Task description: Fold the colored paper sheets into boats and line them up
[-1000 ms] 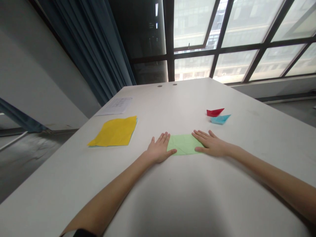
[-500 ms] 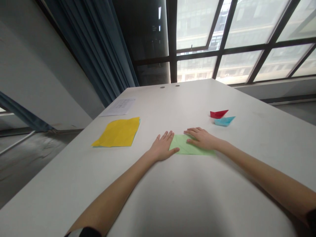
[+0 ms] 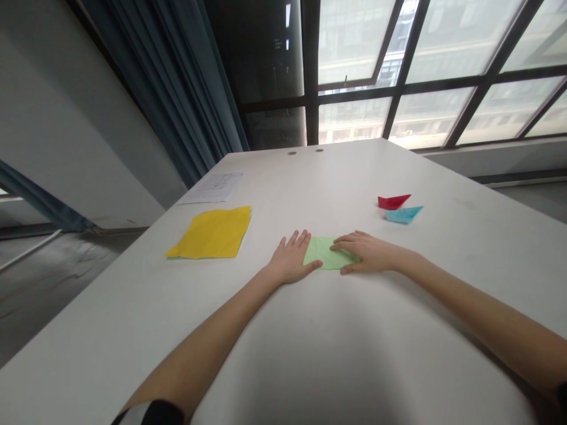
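Note:
A piece of light green paper [image 3: 325,258] lies flat on the white table [image 3: 283,342] between my hands. My left hand [image 3: 292,258] rests over its left end, fingers spread and thumb on the near edge. Over the right end is my right hand [image 3: 368,252], its fingers bent a little across the paper and its thumb apart near the front edge. The paper's right end is hidden beneath that hand, so I cannot tell whether it is folded over there. Beyond the right hand sit a red folded paper boat [image 3: 394,202] and a blue one [image 3: 403,215], close together.
To the left lies a yellow sheet [image 3: 215,235] with a bluish edge showing under it. A printed white sheet [image 3: 213,188] is behind it, near the table's left edge. A blue curtain [image 3: 172,77] and windows [image 3: 354,121] stand beyond the table.
My right thumb has moved toward the paper's near edge, away from the fingers. The green corner that showed under the right wrist is out of sight. My left hand stays in place.

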Tool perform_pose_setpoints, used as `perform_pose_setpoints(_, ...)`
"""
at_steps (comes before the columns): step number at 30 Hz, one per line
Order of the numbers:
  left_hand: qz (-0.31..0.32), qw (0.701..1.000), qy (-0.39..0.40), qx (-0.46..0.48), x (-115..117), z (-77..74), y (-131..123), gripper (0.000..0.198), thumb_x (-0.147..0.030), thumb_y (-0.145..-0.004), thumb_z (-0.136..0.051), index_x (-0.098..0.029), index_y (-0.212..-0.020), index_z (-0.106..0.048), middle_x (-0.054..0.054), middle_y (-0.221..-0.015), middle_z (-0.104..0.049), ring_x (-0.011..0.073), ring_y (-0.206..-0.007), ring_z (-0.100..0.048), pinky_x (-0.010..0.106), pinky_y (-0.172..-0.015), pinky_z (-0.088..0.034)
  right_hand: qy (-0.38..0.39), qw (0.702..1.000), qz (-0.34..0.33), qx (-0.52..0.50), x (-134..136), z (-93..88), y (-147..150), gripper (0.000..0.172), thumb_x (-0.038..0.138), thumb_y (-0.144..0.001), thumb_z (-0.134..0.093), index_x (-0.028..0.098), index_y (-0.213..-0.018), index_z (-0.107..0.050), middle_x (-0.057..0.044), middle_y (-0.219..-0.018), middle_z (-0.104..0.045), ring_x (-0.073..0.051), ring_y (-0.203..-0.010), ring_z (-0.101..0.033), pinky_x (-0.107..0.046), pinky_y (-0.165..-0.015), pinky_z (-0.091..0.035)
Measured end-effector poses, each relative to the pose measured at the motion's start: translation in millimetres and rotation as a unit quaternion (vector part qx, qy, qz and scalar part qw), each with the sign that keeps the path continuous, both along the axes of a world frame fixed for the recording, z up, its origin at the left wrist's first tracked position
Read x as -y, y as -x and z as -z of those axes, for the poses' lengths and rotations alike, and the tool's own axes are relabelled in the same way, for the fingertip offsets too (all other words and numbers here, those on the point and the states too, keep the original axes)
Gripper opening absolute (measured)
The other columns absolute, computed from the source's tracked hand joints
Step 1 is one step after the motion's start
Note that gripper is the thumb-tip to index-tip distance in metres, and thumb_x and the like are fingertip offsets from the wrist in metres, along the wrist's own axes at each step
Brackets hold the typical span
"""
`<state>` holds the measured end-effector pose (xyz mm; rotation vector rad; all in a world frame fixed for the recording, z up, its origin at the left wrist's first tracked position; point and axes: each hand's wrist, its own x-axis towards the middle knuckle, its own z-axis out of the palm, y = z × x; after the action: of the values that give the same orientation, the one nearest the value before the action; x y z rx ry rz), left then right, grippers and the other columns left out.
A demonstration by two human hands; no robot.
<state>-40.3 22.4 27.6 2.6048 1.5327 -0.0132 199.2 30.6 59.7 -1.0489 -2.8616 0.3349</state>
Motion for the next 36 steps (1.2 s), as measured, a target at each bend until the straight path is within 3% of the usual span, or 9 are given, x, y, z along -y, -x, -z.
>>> perform_pose_setpoints(7,-0.026,0.992,0.031,0.119,-3,1.2,4,0.077,-0.067,-0.082,-0.016,-0.018,-0.142,-0.014,0.008,-0.148,-0.016,0.0265,-0.136,-0.013,0.051,-0.107,-0.011,-0.035,0.999,-0.037,0.005,4,-8.8,5,0.030,0.035,-0.088,-0.040,0.021,-0.090,-0.067,-0.006,-0.087,-0.068,-0.019,-0.081,-0.061,-0.032,-0.079,-0.038)
perform_pose_setpoints(10,-0.061,0.969,0.033,0.238,-7,5.3,7,0.076,-0.066,-0.083,-0.015,-0.017,-0.141,-0.015,0.011,-0.147,-0.021,0.0243,-0.134,-0.020,0.044,-0.109,-0.014,-0.066,0.998,0.019,-0.007,8,-13.2,9,0.031,0.031,-0.089,-0.037,0.020,-0.085,-0.066,-0.006,-0.078,-0.067,-0.018,-0.071,-0.060,-0.029,-0.066,-0.038)
perform_pose_setpoints(13,-0.095,0.910,0.030,0.403,-12,11.1,10,0.074,-0.065,-0.084,-0.015,-0.017,-0.139,-0.019,0.012,-0.145,-0.026,0.0212,-0.132,-0.026,0.037,-0.108,-0.021,-0.049,0.987,0.117,-0.099,7,-20.6,9,0.029,0.032,-0.087,-0.038,0.019,-0.085,-0.065,-0.004,-0.072,-0.065,-0.016,-0.063,-0.057,-0.026,-0.059,-0.036)
perform_pose_setpoints(16,-0.146,0.836,0.028,0.528,-16,15.4,9,0.065,-0.063,-0.085,-0.016,-0.020,-0.133,-0.029,0.012,-0.141,-0.034,0.0200,-0.130,-0.032,0.037,-0.105,-0.026,0.019,0.947,0.212,-0.242,2,-26.7,5,0.030,0.038,-0.084,-0.043,0.017,-0.078,-0.064,-0.001,-0.063,-0.061,-0.014,-0.056,-0.052,-0.025,-0.054,-0.036)
perform_pose_setpoints(18,-0.163,0.819,0.025,0.549,-19,16.3,8,0.062,-0.062,-0.086,-0.021,-0.020,-0.129,-0.034,0.012,-0.137,-0.039,0.0204,-0.128,-0.035,0.038,-0.105,-0.027,0.093,0.898,0.261,-0.341,-4,-26.4,0,0.031,0.043,-0.080,-0.047,0.017,-0.076,-0.063,-0.001,-0.063,-0.061,-0.014,-0.056,-0.052,-0.025,-0.052,-0.038)
perform_pose_setpoints(21,-0.186,0.847,-0.004,0.498,-20,15.7,7,0.063,-0.060,-0.081,-0.039,-0.017,-0.128,-0.035,0.015,-0.136,-0.040,0.0220,-0.127,-0.036,0.038,-0.105,-0.027,0.195,0.810,0.327,-0.446,-16,-17.3,-7,0.027,0.042,-0.073,-0.055,0.016,-0.080,-0.061,-0.002,-0.068,-0.063,-0.013,-0.057,-0.054,-0.024,-0.051,-0.041)
perform_pose_setpoints(24,-0.204,0.906,-0.067,0.364,-17,14.3,5,0.079,-0.053,-0.069,-0.060,-0.011,-0.129,-0.032,0.020,-0.139,-0.032,0.0282,-0.131,-0.027,0.042,-0.107,-0.022,0.237,0.770,0.374,-0.460,-28,-2.3,-16,0.023,0.035,-0.069,-0.059,0.016,-0.082,-0.061,-0.002,-0.069,-0.063,-0.013,-0.056,-0.055,-0.024,-0.052,-0.043)
perform_pose_setpoints(28,-0.209,0.949,-0.086,0.220,-11,11.9,2,0.086,-0.049,-0.064,-0.065,-0.012,-0.132,-0.030,0.019,-0.144,-0.022,0.0324,-0.134,-0.017,0.048,-0.107,-0.018,0.209,0.815,0.374,-0.391,-41,15.3,-32,0.024,0.037,-0.067,-0.061,0.015,-0.078,-0.062,-0.002,-0.066,-0.063,-0.013,-0.057,-0.054,-0.023,-0.051,-0.040)
perform_pose_setpoints(36,-0.278,0.951,-0.064,0.117,-18,7.5,18,0.076,-0.065,-0.072,-0.046,-0.018,-0.130,-0.036,0.017,-0.143,-0.026,0.0338,-0.132,-0.018,0.060,-0.101,-0.016,0.041,0.923,0.326,-0.201,-37,33.3,-44,0.024,0.041,-0.067,-0.057,0.017,-0.069,-0.062,-0.001,-0.060,-0.058,-0.014,-0.057,-0.051,-0.025,-0.053,-0.035)
